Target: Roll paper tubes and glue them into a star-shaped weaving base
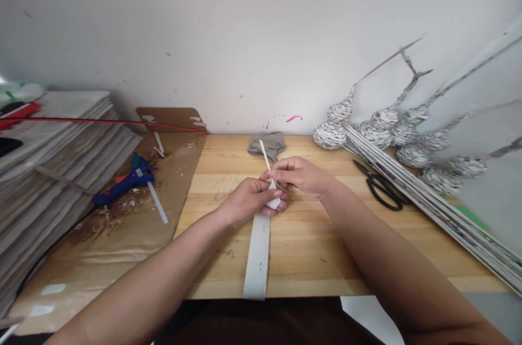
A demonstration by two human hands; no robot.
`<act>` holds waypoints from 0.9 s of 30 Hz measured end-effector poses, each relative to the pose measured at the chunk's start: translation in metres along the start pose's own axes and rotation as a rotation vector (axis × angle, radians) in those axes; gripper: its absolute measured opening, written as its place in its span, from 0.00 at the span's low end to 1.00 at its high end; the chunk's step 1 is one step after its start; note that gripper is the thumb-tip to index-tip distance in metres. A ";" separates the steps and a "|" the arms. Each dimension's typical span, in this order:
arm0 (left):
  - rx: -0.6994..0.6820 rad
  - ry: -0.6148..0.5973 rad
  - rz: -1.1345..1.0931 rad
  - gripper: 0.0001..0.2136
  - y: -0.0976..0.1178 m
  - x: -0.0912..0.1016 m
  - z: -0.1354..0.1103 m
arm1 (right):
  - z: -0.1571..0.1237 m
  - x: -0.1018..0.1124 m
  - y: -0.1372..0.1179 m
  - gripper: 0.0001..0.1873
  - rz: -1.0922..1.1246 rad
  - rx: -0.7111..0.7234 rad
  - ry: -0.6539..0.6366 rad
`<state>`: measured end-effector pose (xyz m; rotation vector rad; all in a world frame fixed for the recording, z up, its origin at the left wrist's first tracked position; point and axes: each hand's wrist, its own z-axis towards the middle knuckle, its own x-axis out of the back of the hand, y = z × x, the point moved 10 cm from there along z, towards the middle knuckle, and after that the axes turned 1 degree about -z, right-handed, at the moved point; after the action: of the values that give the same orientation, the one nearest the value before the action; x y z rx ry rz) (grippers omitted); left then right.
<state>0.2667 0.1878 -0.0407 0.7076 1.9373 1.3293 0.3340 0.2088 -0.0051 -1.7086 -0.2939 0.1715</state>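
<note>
Both my hands meet over the middle of the wooden table. My left hand (pixel 258 196) is closed on a white paper strip (pixel 256 258), whose flat lower part runs down to the table's front edge. A folded or rolled end of the paper shows under the left thumb. Just above it, my right hand (pixel 297 176) pinches a thin white paper roll (pixel 265 154) that points up and away from me. How the thin roll joins the strip is hidden by the fingers.
Left: a blue glue gun (pixel 126 182) on stained cardboard (pixel 134 247), beside stacked newspapers (pixel 69 171). Behind my hands lies a grey cloth (pixel 256 145). Right: black scissors (pixel 381 190), a bundle of long paper rolls (pixel 424 206) and several woven paper gourds (pixel 330 135) along the wall.
</note>
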 end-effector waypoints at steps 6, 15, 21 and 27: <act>-0.005 0.006 -0.001 0.16 0.001 0.000 0.000 | -0.003 0.016 -0.004 0.19 0.084 0.030 0.228; 0.011 -0.004 -0.001 0.16 0.001 -0.004 -0.002 | -0.002 0.014 -0.004 0.16 0.020 0.012 0.150; 0.010 0.004 -0.015 0.16 0.003 -0.003 -0.002 | -0.003 0.002 0.000 0.18 0.071 -0.026 0.051; 0.018 0.011 -0.013 0.16 0.001 -0.002 -0.002 | -0.003 0.016 0.001 0.16 0.135 -0.010 0.210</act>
<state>0.2669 0.1857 -0.0385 0.6960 1.9618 1.3123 0.3506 0.2110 -0.0048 -1.7404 -0.0236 0.0888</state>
